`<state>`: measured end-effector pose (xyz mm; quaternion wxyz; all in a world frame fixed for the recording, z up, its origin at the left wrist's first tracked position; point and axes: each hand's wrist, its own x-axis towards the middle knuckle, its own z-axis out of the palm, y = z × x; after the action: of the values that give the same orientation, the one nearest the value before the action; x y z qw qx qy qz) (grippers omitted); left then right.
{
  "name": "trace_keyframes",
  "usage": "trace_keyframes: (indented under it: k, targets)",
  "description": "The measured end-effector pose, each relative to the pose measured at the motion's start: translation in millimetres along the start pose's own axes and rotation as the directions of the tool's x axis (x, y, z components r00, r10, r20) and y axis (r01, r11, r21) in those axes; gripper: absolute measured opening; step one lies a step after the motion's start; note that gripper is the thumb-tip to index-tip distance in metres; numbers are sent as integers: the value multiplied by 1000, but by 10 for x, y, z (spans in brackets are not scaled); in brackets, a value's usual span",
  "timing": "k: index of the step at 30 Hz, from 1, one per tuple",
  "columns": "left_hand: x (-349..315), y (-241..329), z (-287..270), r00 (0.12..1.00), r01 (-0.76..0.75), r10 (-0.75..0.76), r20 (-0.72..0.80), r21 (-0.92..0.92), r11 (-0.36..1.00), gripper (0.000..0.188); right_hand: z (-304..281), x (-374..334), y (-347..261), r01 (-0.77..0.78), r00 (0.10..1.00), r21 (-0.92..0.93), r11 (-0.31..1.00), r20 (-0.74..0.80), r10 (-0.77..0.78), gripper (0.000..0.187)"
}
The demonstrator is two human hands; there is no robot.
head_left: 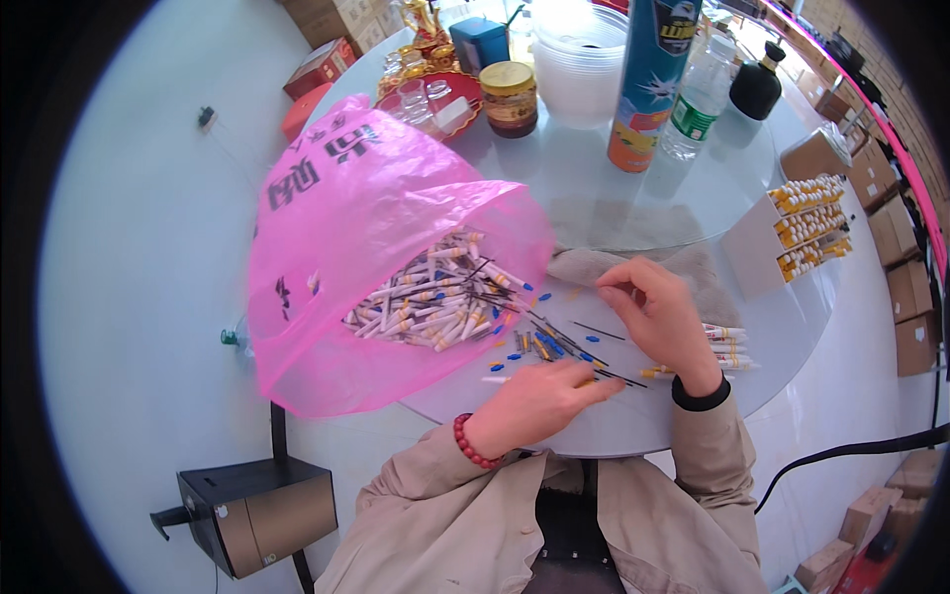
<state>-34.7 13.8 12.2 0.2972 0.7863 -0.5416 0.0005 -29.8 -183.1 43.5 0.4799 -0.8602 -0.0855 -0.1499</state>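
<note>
While left hand and right hand flank black rods, each grip is unclear.

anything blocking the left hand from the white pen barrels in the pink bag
Only low things: loose blue pieces and the near lip of the pink bag lie between the left hand and the white pen barrels; the bag's mouth is open.
</note>
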Motion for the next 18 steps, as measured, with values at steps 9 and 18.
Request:
trace_keyframes:
  k: [9, 18]
  targets:
    - [-149, -12, 50, 996, -89, 88, 14, 106, 990, 35, 69, 7, 80, -2, 1000, 77, 997, -11, 3, 8]
    - [-275, -47, 35, 998, -59, 63, -14, 181, 982, 38, 25, -29, -140, 59, 998, 10, 998, -9, -59, 7]
